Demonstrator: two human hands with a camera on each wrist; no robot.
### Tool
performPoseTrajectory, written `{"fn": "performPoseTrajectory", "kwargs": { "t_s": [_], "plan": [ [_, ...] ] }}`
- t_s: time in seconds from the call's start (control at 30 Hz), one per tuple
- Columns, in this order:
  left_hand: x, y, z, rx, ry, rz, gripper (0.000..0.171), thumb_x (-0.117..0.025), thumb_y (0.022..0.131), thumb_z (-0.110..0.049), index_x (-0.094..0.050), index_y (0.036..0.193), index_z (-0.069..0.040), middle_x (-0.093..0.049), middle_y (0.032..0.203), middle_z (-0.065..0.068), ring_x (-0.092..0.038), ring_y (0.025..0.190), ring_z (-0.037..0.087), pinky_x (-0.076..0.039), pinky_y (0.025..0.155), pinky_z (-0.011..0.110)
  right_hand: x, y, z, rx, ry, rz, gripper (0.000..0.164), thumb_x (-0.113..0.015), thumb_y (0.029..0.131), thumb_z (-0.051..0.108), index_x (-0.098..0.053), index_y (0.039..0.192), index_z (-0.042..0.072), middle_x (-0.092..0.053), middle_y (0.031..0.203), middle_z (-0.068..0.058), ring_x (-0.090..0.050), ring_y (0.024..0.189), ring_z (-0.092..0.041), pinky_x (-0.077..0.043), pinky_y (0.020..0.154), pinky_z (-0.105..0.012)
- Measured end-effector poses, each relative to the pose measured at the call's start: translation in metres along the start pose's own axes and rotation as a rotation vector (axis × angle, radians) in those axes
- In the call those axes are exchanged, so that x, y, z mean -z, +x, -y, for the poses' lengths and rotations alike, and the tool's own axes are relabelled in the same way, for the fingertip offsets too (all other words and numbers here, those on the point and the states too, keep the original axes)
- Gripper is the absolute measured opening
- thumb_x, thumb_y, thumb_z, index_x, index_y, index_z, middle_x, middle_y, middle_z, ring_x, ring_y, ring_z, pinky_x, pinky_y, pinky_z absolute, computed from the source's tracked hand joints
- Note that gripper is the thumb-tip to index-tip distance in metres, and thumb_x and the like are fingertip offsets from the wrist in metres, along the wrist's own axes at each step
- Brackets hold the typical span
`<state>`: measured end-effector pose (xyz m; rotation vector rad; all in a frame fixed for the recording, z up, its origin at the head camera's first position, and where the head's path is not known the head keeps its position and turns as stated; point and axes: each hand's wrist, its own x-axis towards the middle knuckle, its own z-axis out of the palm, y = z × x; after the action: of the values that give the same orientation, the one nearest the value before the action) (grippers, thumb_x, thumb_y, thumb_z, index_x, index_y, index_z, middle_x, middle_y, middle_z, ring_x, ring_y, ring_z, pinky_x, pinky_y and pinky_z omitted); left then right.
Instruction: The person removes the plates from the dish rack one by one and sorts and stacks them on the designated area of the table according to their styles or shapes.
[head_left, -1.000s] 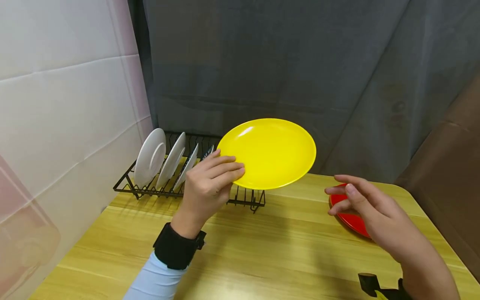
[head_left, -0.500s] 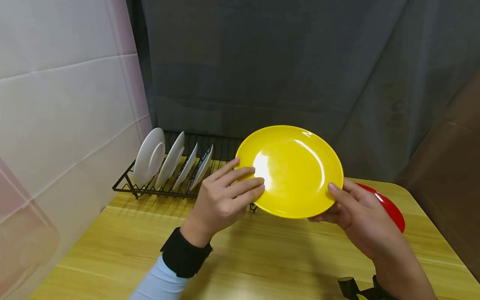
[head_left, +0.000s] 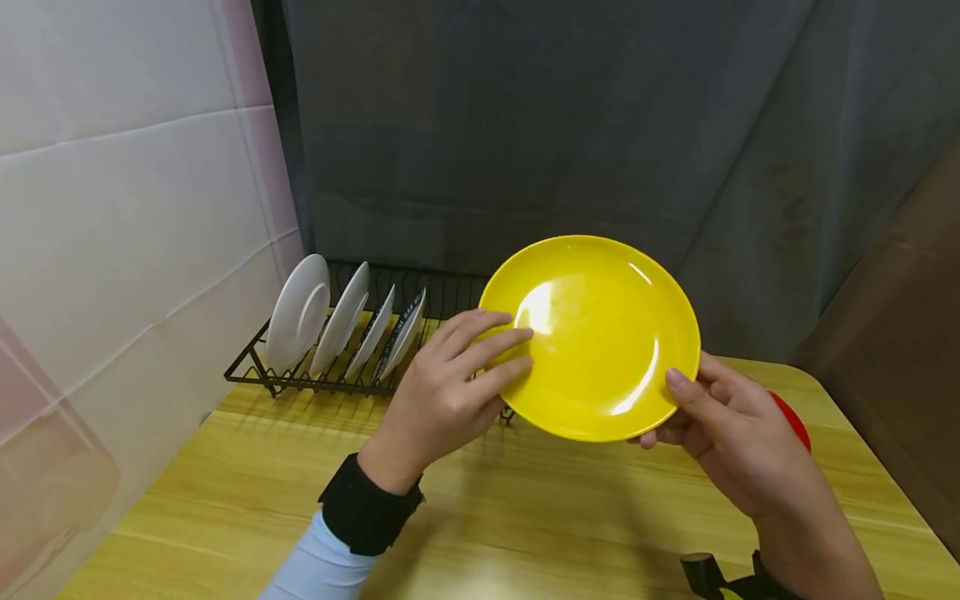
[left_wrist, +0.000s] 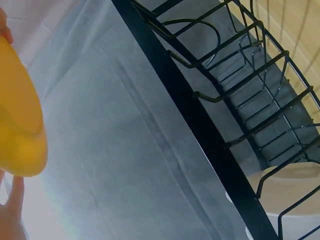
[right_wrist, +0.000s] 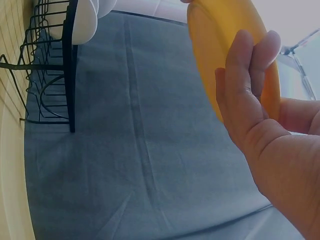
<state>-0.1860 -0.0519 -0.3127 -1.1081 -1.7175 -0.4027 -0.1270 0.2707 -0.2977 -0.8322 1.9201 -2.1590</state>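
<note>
A glossy yellow plate (head_left: 588,333), tilted with its face toward me, is held up over the table. My right hand (head_left: 738,425) grips its right edge, thumb on the face and fingers behind; those fingers (right_wrist: 239,65) show against the underside in the right wrist view. My left hand (head_left: 457,383) is at the left edge, its fingers spread and fairly straight over the face. The left thumb is hidden in the head view. A dish rack (head_left: 300,383) of black wire holds several white plates (head_left: 300,317) on edge at the back left.
A red plate (head_left: 791,417) lies on the wooden table (head_left: 525,517), partly hidden behind my right hand. A pale wall (head_left: 142,233) stands to the left, and a dark grey cloth (head_left: 487,133) hangs behind the rack.
The yellow plate moves right and tips toward me. My right hand, earlier apart from it, now grips its right edge. My left fingers, earlier close together on it, are spread wider.
</note>
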Motion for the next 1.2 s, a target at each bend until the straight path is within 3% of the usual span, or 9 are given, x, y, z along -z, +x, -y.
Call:
{"fn": "performPoseTrajectory", "kwargs": {
  "t_s": [0.1, 0.17, 0.33, 0.43, 0.57, 0.7, 0.83, 0.97, 1.2],
  "plan": [
    [0.000, -0.001, 0.003, 0.090, -0.067, 0.023, 0.044, -0.088, 0.087, -0.013, -0.074, 0.129, -0.009, -0.066, 0.147, 0.016, -0.059, 0.137, 0.035, -0.054, 0.118, 0.042, 0.001, 0.000, 0.001, 0.013, -0.003, 0.007, 0.039, -0.028, 0.114, -0.003, -0.048, 0.147, -0.004, -0.077, 0.116, -0.010, -0.076, 0.083, -0.023, -0.067, 0.081, -0.035],
    [0.000, -0.002, 0.005, 0.182, -0.171, 0.032, 0.059, -0.087, 0.086, -0.006, -0.065, 0.141, -0.005, -0.054, 0.157, 0.021, -0.053, 0.143, 0.038, -0.054, 0.117, 0.041, 0.001, 0.000, 0.001, 0.016, -0.009, 0.006, 0.038, -0.028, 0.114, -0.003, -0.047, 0.147, -0.004, -0.077, 0.117, -0.011, -0.075, 0.083, -0.023, -0.067, 0.080, -0.035],
    [-0.004, -0.007, 0.007, 0.535, -0.559, 0.043, 0.082, -0.070, 0.095, 0.008, -0.030, 0.165, -0.003, -0.032, 0.171, 0.018, -0.050, 0.148, 0.034, -0.057, 0.114, 0.043, 0.001, -0.001, 0.001, 0.016, -0.027, -0.006, 0.039, -0.027, 0.115, -0.002, -0.046, 0.149, -0.002, -0.077, 0.122, -0.010, -0.075, 0.085, -0.023, -0.067, 0.081, -0.034],
    [-0.003, -0.006, 0.007, 0.759, -0.803, 0.036, 0.075, -0.055, 0.107, 0.001, -0.016, 0.170, -0.010, -0.032, 0.171, 0.013, -0.057, 0.142, 0.034, -0.060, 0.108, 0.041, 0.001, -0.002, 0.000, 0.021, -0.037, -0.013, 0.039, -0.027, 0.115, -0.002, -0.045, 0.149, -0.002, -0.076, 0.123, -0.010, -0.074, 0.086, -0.023, -0.066, 0.080, -0.033],
    [0.000, -0.006, 0.009, 0.940, -1.082, 0.075, 0.054, -0.040, 0.117, -0.023, -0.026, 0.168, -0.011, -0.050, 0.158, 0.016, -0.069, 0.126, 0.031, -0.066, 0.094, 0.035, 0.002, -0.002, -0.001, 0.039, -0.057, -0.019, 0.038, -0.028, 0.114, -0.003, -0.045, 0.148, -0.001, -0.075, 0.122, -0.011, -0.071, 0.086, -0.025, -0.066, 0.078, -0.034],
    [0.004, -0.008, 0.010, 0.980, -1.254, 0.162, 0.054, -0.032, 0.118, -0.041, -0.045, 0.158, -0.008, -0.065, 0.130, 0.013, -0.073, 0.105, 0.017, -0.068, 0.086, 0.034, 0.002, -0.002, -0.001, 0.055, -0.069, -0.016, 0.039, -0.028, 0.114, -0.004, -0.045, 0.149, 0.000, -0.074, 0.120, -0.011, -0.069, 0.087, -0.026, -0.065, 0.078, -0.034],
    [0.005, -0.010, 0.010, 0.952, -1.343, 0.167, 0.064, -0.036, 0.114, -0.051, -0.048, 0.154, -0.003, -0.067, 0.116, 0.003, -0.072, 0.099, 0.013, -0.068, 0.086, 0.036, 0.000, -0.001, -0.002, 0.057, -0.077, -0.022, 0.041, -0.029, 0.114, -0.004, -0.044, 0.151, 0.001, -0.073, 0.120, -0.010, -0.071, 0.089, -0.025, -0.066, 0.078, -0.033],
    [0.007, -0.010, 0.010, 0.937, -1.352, 0.137, 0.074, -0.046, 0.108, -0.057, -0.047, 0.154, 0.001, -0.068, 0.114, 0.000, -0.072, 0.098, 0.012, -0.068, 0.084, 0.032, -0.003, 0.001, -0.003, 0.036, -0.122, -0.042, 0.037, -0.032, 0.114, -0.002, -0.048, 0.147, 0.002, -0.072, 0.117, -0.007, -0.072, 0.089, -0.024, -0.067, 0.078, -0.032],
    [0.008, -0.010, 0.009, 0.940, -1.329, 0.114, 0.067, -0.045, 0.111, -0.049, -0.050, 0.149, 0.005, -0.068, 0.109, 0.000, -0.071, 0.093, 0.012, -0.068, 0.079, 0.030, -0.006, 0.002, -0.004, -0.019, -0.166, -0.082, 0.033, -0.037, 0.114, 0.000, -0.051, 0.143, 0.005, -0.073, 0.116, -0.007, -0.072, 0.087, -0.024, -0.067, 0.077, -0.032]
  ]
}}
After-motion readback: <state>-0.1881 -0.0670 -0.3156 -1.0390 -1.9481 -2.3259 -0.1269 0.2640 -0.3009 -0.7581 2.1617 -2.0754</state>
